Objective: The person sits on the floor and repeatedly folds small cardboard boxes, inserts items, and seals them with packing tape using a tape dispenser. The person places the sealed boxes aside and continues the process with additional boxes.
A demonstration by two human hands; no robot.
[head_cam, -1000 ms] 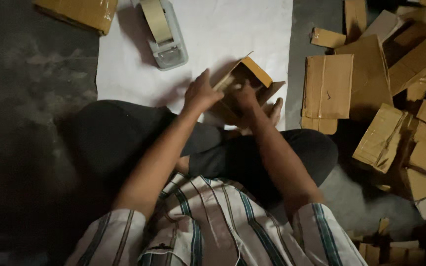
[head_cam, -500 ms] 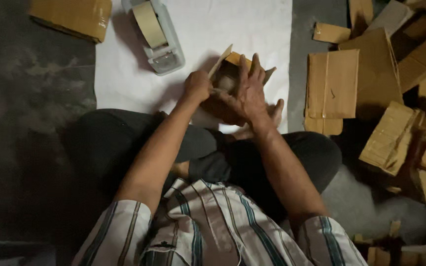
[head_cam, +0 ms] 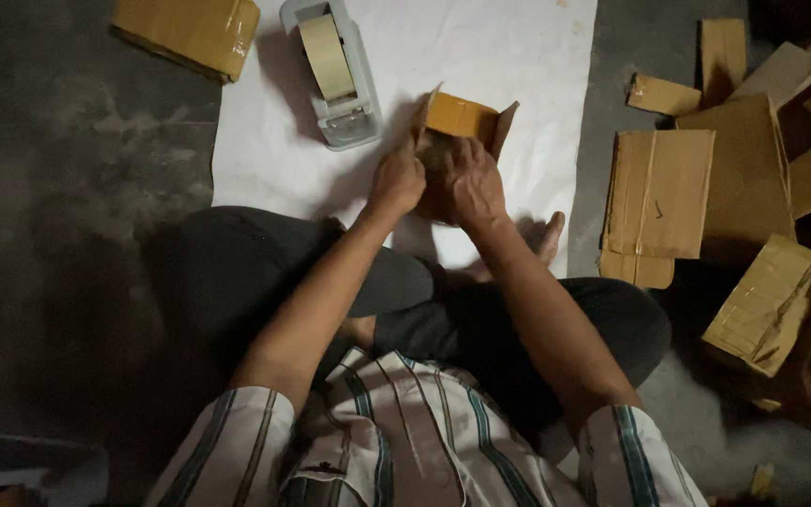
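Observation:
A small brown cardboard box (head_cam: 462, 117) with open flaps rests on a white sheet (head_cam: 481, 47) in front of my crossed legs. My left hand (head_cam: 396, 180) grips its left side. My right hand (head_cam: 474, 186) presses on its near side, covering most of the box body. Just left of the box stands a grey tape dispenser (head_cam: 332, 75) holding a roll of tan tape, a short way from my left hand.
A taped cardboard parcel (head_cam: 190, 33) lies at the far left on the dark floor. Flattened cardboard sheets (head_cam: 657, 192) and several small boxes (head_cam: 767, 300) pile up on the right. My bare foot (head_cam: 546, 235) rests at the sheet's near edge.
Both hands have carried the box away from my lap, farther out on the white sheet and closer to the tape dispenser. The box has turned so its flaps point away.

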